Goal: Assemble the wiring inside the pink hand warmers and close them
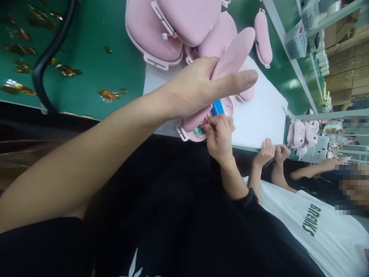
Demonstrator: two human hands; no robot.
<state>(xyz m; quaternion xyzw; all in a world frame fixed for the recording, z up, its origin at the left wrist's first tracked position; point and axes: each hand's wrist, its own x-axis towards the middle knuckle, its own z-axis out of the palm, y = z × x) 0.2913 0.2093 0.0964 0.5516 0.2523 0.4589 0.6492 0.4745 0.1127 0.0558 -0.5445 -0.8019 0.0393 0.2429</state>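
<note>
My left hand grips a long pink padded shell, its thumb stretched out along it and its other fingers hidden behind. Under that shell lies an opened pink casing with slotted strap loops at its edge. Inside the casing are a green circuit board and a blue battery-like block. Over the board, my right hand pinches at a thin red wire with thumb and fingers closed; the wire's end is hidden.
Pink padded shells pile up beyond my hands, one trailing a white connector. Another shell lies near the shelf rail. White paper covers part of the green bench. Amber film scraps and a black cable are left; co-workers sit right.
</note>
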